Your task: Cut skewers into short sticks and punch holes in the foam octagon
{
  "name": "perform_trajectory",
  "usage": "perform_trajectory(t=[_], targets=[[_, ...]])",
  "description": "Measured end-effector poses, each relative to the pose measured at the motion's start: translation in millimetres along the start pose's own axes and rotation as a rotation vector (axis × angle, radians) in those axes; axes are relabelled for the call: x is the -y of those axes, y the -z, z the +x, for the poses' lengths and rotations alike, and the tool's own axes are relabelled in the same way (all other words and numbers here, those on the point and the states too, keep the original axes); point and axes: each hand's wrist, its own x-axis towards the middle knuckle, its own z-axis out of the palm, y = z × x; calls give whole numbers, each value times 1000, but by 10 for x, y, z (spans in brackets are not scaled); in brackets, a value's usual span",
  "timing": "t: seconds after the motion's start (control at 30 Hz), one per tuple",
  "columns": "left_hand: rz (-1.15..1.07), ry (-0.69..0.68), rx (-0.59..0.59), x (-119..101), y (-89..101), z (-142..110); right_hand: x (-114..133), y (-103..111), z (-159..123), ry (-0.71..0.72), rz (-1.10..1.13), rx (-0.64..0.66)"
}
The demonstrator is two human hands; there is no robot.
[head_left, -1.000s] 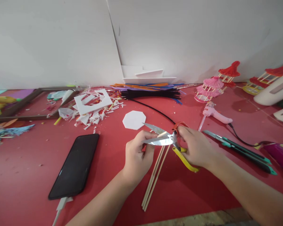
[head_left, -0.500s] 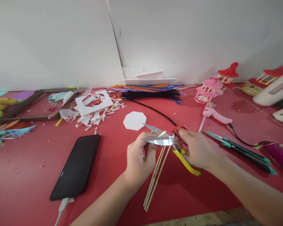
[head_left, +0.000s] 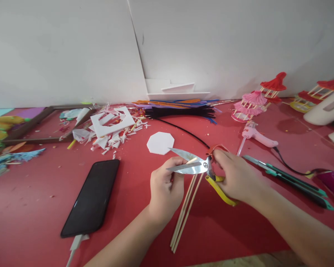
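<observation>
"Two blades (head_left: pixel 187 169) are spread. Is the stick (head_left: pixel 193 160) cut?"
"Not yet, it seems. It is pinched between them by left fingers (head_left: pixel 171 163); scissors (head_left: pixel 205 165) are gripped by right fingers (head_left: pixel 222 158). More sticks (head_left: pixel 183 215) are seen nearer."

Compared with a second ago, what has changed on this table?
Nothing clearly moved, was grasped or released; the whole view only slid slightly. The right hand still holds the scissors open at a stick in the left hand. The loose sticks, white octagon and phone stayed put.

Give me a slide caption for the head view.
Right hand holds open scissors, blades around a pale stick pinched in the left hand, over a red table.
</observation>
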Motion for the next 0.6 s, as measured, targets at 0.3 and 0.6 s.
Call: perform_trajectory(t=[0.3, 0.6], targets=[[-35, 5, 0, 7, -1, 7, 12, 13, -13, -18, -24, 7], [-125, 103, 11, 8, -24, 11, 46, 2, -22, -73, -40, 57]])
